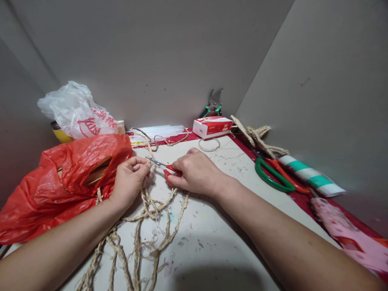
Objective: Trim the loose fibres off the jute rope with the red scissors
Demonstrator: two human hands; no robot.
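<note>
My right hand (195, 171) is closed round small red-handled scissors (166, 168), their blades pointing left toward my left hand. My left hand (130, 180) pinches a strand of braided straw rope (151, 210) right at the blade tips. The rope runs from my left hand down across the white board (218, 226) in several tangled strands toward the bottom edge. Another piece of the rope (163, 139) loops away toward the back.
A red plastic bag (57, 182) lies at the left, a white printed bag (79, 111) behind it. At the back are a red-white box (212, 126), pliers (214, 106) and a wire ring (209, 144). Large green-red scissors (274, 173), a striped roll (309, 176) and straw braids (257, 137) lie right.
</note>
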